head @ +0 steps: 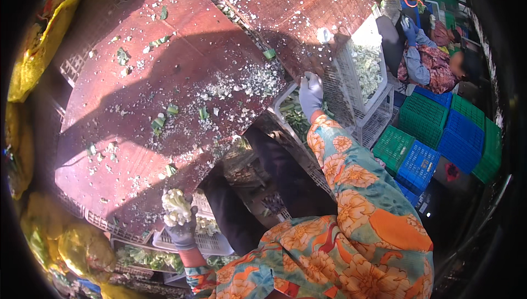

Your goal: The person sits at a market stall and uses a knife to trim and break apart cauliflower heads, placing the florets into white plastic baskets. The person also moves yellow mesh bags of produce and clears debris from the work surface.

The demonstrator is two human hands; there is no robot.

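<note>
My left hand (183,228), in a grey glove, grips a pale cauliflower piece (178,207) near the table's lower edge. Below and beside it sits a white plastic crate (212,244) with cauliflower florets (206,225) in it. My right hand (311,93), in a light glove, has its fingers curled at the edge of the reddish-brown wooden table (111,113). It is over a crate (284,97) of green leaves and stalks (294,114). Whether it holds anything is hidden. White crumbs (259,80) and green leaf pieces (158,124) litter the tabletop.
A tall white crate (348,80) of florets stands right of my right hand. Farther right are stacked green crates (424,113) and blue crates (461,138). A seated person (430,66) in blue gloves works beyond. Yellow mesh sacks (41,52) line the left.
</note>
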